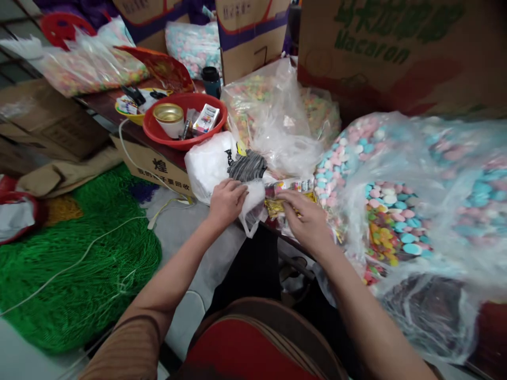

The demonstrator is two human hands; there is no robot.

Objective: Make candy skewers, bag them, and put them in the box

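Observation:
My left hand [228,201] is closed on a small white translucent bag [252,203] at the table's front edge. Its fingers are bent over the bag's upper left part. Just to the right, my right hand [303,219] is closed, with thumb and fingers brought together beside some yellow-striped packets [277,207]; whatever it may hold is too small to make out. Between and beyond the hands lies a bundle of dark grey ties [247,165], against a large white plastic bag [208,162]. A printed strip [295,184] rests behind my right hand.
A red basin [158,132] with a tin and small boxes stands back left. Clear bags of pink and blue candies [356,142] cover the right side. Cardboard boxes [253,53] rise behind. Green netting [79,264] lies on the lower left.

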